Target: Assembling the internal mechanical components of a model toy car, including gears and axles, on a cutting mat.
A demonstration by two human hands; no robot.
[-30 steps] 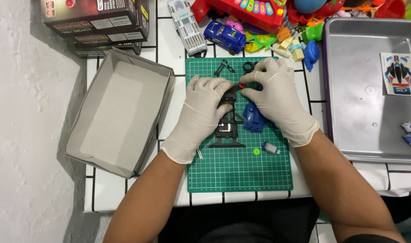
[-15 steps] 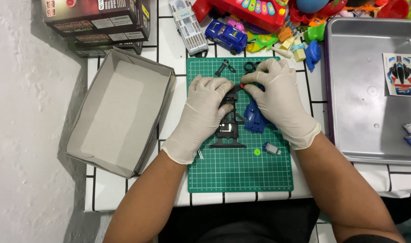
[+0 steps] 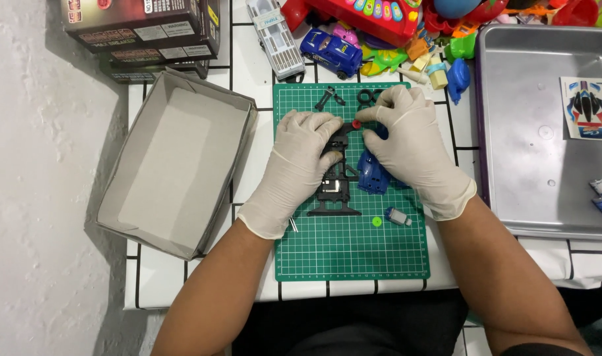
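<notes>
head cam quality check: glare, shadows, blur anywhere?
Head view: even, soft light; mild sheen on the metal tray, no blown glare; soft shadows under the cardboard box; left hand, right hand and green cutting mat sharp; no motion blur visible.

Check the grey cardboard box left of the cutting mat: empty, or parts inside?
Empty. The cardboard box lies open-topped, and only its bare grey bottom shows; no parts lie in it.

The light was bright and even from above, the picture was sharp with no blur, soft shadows lay under the grey box and the arms, and the metal tray had a gentle, dull shine on it.
</notes>
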